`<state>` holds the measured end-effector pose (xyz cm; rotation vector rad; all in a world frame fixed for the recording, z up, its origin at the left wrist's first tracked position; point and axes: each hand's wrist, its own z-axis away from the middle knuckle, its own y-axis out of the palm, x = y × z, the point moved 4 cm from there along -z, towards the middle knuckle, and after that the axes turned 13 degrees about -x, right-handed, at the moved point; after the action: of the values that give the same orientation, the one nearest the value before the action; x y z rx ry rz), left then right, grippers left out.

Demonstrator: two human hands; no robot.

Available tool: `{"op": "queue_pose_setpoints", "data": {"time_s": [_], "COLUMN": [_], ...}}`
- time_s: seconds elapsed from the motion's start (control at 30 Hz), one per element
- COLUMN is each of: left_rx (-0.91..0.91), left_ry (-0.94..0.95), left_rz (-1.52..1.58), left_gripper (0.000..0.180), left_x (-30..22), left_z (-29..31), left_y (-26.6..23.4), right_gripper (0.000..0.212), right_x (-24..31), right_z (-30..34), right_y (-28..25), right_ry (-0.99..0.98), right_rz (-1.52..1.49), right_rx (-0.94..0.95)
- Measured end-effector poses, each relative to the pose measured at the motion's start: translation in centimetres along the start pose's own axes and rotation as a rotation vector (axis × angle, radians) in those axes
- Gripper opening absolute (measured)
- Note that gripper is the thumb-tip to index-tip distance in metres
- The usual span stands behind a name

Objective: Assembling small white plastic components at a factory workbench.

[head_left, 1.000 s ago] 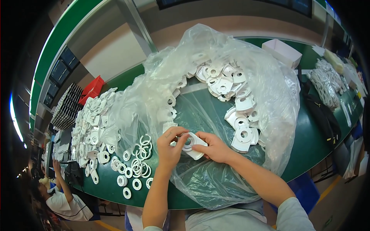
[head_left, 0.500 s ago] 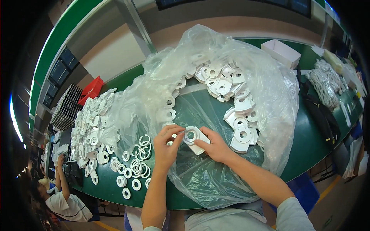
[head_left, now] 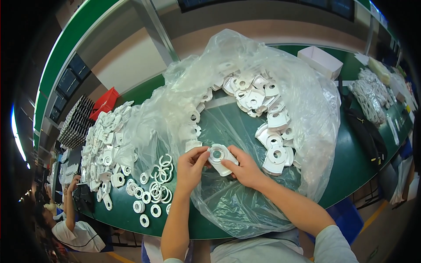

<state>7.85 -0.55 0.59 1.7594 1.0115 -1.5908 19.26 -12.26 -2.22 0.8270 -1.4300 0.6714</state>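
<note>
In front of me, above the clear plastic sheet (head_left: 228,215), is a white plastic part (head_left: 224,168) with a ring-shaped end and a round hole. My right hand (head_left: 246,168) grips its right side, with the thumb lying across the top face. My left hand (head_left: 189,168) is closed in a pinch at the left rim of the ring; whether a small piece sits between those fingertips is hidden. Nearest to the left forearm lie loose white rings (head_left: 155,210), some whole and some open like a C.
White parts (head_left: 254,98) curve along the sheet's far and right sides. Another heap (head_left: 105,136) covers the table's left, near a red bin (head_left: 105,104) and stacked trays (head_left: 75,125). A white box (head_left: 320,61) and black bag (head_left: 366,131) are right. A co-worker (head_left: 76,232) sits far left.
My left fingers have drawn closer together at the part's rim. The part stays in nearly the same place in my right hand. The co-worker's raised hand has shifted slightly.
</note>
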Motion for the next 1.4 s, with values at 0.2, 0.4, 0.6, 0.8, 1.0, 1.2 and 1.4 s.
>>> {"op": "queue_pose_setpoints", "data": {"time_s": [0.2,0.4,0.6,0.8,1.0,1.2,1.4], "left_rx": [-0.012,0.014,0.038,0.06,0.093,0.102,-0.032], "left_ry": [-0.015,0.012,0.074,0.195,0.186,0.402,0.39], "left_rz": [0.059,0.02,-0.091,-0.166,-0.167,-0.402,-0.358], "left_gripper": [0.019,0.02,0.021,0.022,0.017,0.015,0.009], "left_x": [0.1,0.2,-0.3,-1.5,-1.9,-3.4,-2.8], "left_z": [0.1,0.3,0.8,0.8,0.7,1.1,1.9], "left_y": [0.3,0.5,0.8,0.7,0.5,0.7,1.3], "right_gripper": [0.021,0.025,0.025,0.028,0.025,0.03,0.032], "right_x": [0.3,-0.1,0.6,0.3,-0.1,-0.2,-0.1], "right_z": [0.2,0.0,0.1,0.2,-0.1,0.0,0.2], "right_y": [0.2,0.3,0.1,0.1,0.2,0.0,-0.1], "right_ry": [0.056,0.03,0.074,0.024,0.004,0.042,0.063], "right_rz": [-0.002,-0.139,-0.194,-0.025,-0.035,-0.135,-0.101], "right_rx": [0.054,0.079,0.06,0.02,0.054,0.055,-0.013]}}
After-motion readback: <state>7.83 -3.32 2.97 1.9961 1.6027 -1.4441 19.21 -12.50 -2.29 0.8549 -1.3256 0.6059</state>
